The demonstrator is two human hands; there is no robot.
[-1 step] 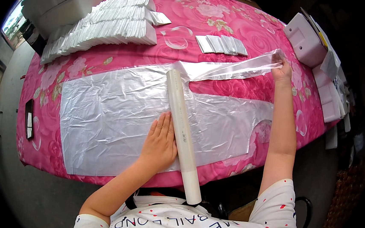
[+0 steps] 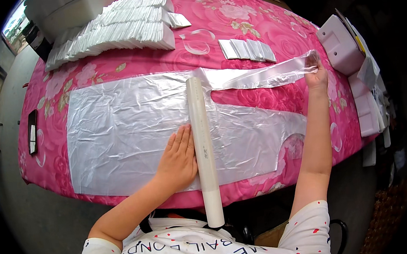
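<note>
A thin clear plastic sheet (image 2: 126, 118) lies flat across the table, splitting at its right part into two strips with a gap between. Across it, from mid-table over the near edge, rests a long white tube (image 2: 204, 146). My left hand (image 2: 177, 160) is flat on the sheet, fingers stretched out and together, its side against the tube's left. At the far right, my right hand (image 2: 317, 72) is closed on the end of the upper plastic strip (image 2: 257, 76), which stretches from beside the tube. The lower strip (image 2: 257, 137) lies loose on the tablecloth.
Rows of folded white packets (image 2: 114, 31) stand at the back left beside a white foam box (image 2: 70, 13). Several more packets (image 2: 246, 50) lie at the back. A dark phone-like object (image 2: 33, 132) is at the left edge. White foam boxes (image 2: 343, 44) line the right edge.
My right hand has shifted slightly to the right, drawing the strip's end with it. The lower strip's tip has also moved a little. My left hand and the tube have stayed put.
</note>
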